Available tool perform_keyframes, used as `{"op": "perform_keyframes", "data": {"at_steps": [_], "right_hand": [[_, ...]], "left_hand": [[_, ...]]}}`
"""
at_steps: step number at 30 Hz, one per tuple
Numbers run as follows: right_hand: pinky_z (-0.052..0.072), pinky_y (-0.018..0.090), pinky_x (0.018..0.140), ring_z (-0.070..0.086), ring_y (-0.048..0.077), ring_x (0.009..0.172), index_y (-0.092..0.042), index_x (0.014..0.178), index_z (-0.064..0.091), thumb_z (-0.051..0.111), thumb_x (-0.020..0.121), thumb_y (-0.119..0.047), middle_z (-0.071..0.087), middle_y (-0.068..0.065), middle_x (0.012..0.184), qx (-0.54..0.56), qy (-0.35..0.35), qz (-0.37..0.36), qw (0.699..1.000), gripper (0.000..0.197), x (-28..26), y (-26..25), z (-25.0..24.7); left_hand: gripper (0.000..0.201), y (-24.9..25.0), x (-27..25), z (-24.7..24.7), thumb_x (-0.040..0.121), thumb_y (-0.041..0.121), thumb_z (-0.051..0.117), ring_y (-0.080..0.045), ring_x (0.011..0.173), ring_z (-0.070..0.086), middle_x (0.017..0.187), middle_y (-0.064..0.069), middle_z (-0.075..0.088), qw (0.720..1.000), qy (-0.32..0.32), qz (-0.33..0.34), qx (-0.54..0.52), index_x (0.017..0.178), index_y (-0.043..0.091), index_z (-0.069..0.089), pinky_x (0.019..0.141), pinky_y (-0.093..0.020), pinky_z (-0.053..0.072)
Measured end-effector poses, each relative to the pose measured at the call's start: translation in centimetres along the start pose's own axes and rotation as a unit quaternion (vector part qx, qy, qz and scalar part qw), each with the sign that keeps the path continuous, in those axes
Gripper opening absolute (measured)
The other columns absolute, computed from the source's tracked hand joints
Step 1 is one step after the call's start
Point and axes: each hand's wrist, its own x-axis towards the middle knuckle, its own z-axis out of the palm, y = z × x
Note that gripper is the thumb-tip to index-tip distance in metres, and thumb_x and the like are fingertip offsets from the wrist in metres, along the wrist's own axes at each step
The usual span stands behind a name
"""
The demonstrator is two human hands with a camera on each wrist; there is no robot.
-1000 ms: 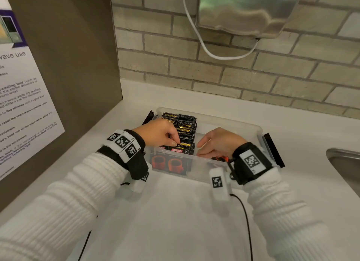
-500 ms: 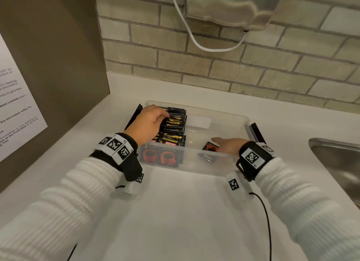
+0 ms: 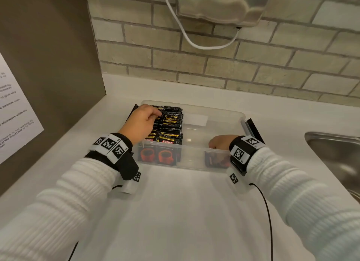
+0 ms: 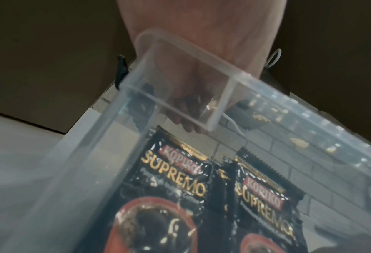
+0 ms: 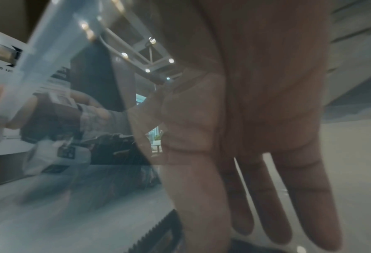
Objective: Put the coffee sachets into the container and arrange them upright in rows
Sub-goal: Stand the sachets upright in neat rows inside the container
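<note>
A clear plastic container [image 3: 214, 110] stands on the white counter. Two rows of black Kopiko coffee sachets [image 3: 172, 124] stand upright in its left part, and their fronts show through the wall [image 4: 180, 179]. My left hand [image 3: 143, 122] is at the far end of the left row, its curled fingers [image 4: 184, 111] pinching sachet tops. My right hand [image 3: 220, 142] reaches down into the near right corner. Its fingers [image 5: 306, 196] are straight, touching a loose sachet [image 3: 214, 161] lying there, whose serrated edge [image 5: 158, 234] shows beside the thumb.
A steel sink [image 3: 335, 153] is set into the counter at the right. A brown side panel [image 3: 48, 56] with a printed notice [image 3: 13, 114] stands at the left. Above the brick wall hang a metal dispenser [image 3: 224, 5] and a white cable [image 3: 194, 44]. Black latches [image 3: 253, 128] flank the container.
My left hand slid from the near end of the rows to the far end. My right hand moved right and down to the loose sachet in the near right corner.
</note>
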Motion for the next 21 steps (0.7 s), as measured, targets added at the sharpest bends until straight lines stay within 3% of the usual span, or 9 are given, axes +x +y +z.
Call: {"op": "perform_keyframes", "data": {"at_steps": [2,4,5,7,10,13,16,18,21], "right_hand": [[0.036,0.028,0.083,0.046,0.021,0.099,-0.011,0.128,0.042,0.06,0.088,-0.024,0.047,0.011,0.132,0.065,-0.003,0.004,0.998,0.045,0.0,0.3,-0.1],[0.035,0.03,0.085,0.047,0.025,0.102,-0.011,0.129,0.039,0.056,0.091,-0.024,0.047,0.011,0.131,0.068,-0.014,0.025,0.997,0.044,0.0,0.3,-0.1],[0.036,0.03,0.085,0.051,0.025,0.102,-0.01,0.123,0.045,0.056,0.09,-0.024,0.052,0.009,0.123,0.055,-0.018,0.024,0.998,0.037,0.1,0.3,-0.1],[0.037,0.024,0.075,0.055,0.017,0.083,-0.011,0.091,0.057,0.059,0.089,-0.022,0.057,-0.001,0.088,0.037,-0.028,-0.002,0.999,0.011,0.4,0.1,-0.2],[0.038,0.017,0.048,0.042,0.008,0.059,-0.008,0.078,0.058,0.057,0.09,-0.017,0.05,-0.008,0.057,0.058,-0.026,-0.009,0.998,0.015,0.5,0.0,-0.2],[0.038,0.017,0.05,0.048,0.013,0.068,-0.013,0.072,0.052,0.061,0.086,-0.022,0.048,-0.009,0.065,0.042,-0.011,-0.026,0.999,0.019,0.1,-0.2,-0.3],[0.04,0.024,0.06,0.05,0.018,0.083,-0.007,0.101,0.061,0.06,0.086,-0.018,0.052,0.0,0.084,0.123,0.086,-0.037,0.988,0.019,-0.1,1.0,-0.4],[0.041,0.021,0.057,0.054,0.02,0.082,-0.001,0.106,0.06,0.058,0.088,-0.015,0.055,0.007,0.092,0.26,0.18,-0.009,0.949,0.023,-0.1,2.5,-0.6],[0.048,0.021,0.055,0.058,0.024,0.076,-0.002,0.084,0.058,0.052,0.091,-0.006,0.056,0.013,0.09,0.505,0.302,0.024,0.808,0.01,-0.9,3.9,-1.0]], "left_hand": [[0.026,0.0,0.0,-0.1,0.096,0.003,0.042,-0.017,0.11,0.05,0.118,-0.008,0.054,1.0,-0.001,-0.008,-0.014,0.11,0.008,0.064,0.095,-0.017,0.033],[0.026,-0.1,0.0,-0.2,0.096,0.003,0.042,-0.016,0.109,0.05,0.118,-0.008,0.055,1.0,0.004,-0.01,-0.023,0.11,0.007,0.064,0.095,-0.016,0.033],[0.026,0.0,0.0,-0.2,0.096,0.002,0.042,-0.016,0.109,0.05,0.118,-0.009,0.055,1.0,0.008,-0.01,-0.024,0.109,0.006,0.064,0.095,-0.015,0.032],[0.026,0.1,0.0,-0.2,0.095,0.002,0.042,-0.017,0.11,0.051,0.117,-0.009,0.056,0.999,0.014,-0.012,-0.027,0.109,0.006,0.065,0.093,-0.014,0.032],[0.026,0.1,-0.1,-0.2,0.095,0.002,0.043,-0.013,0.105,0.049,0.114,-0.006,0.056,0.999,0.016,-0.017,-0.033,0.108,0.006,0.065,0.092,-0.014,0.033],[0.025,0.1,-0.1,-0.2,0.095,0.003,0.044,-0.013,0.104,0.05,0.112,-0.003,0.056,0.999,0.016,-0.024,-0.046,0.106,0.008,0.065,0.093,-0.017,0.035],[0.023,-0.1,0.0,-0.2,0.095,0.004,0.046,-0.015,0.102,0.054,0.109,-0.002,0.059,0.996,0.018,-0.041,-0.083,0.1,0.013,0.066,0.095,-0.022,0.039],[0.022,-0.2,0.1,-0.3,0.094,0.004,0.047,-0.019,0.101,0.058,0.109,-0.005,0.062,0.989,0.021,-0.065,-0.129,0.096,0.017,0.065,0.094,-0.028,0.044],[0.022,-0.2,0.3,-0.4,0.094,0.001,0.047,-0.018,0.097,0.057,0.105,-0.005,0.062,0.983,0.026,-0.083,-0.163,0.096,0.015,0.064,0.086,-0.024,0.044]]}}
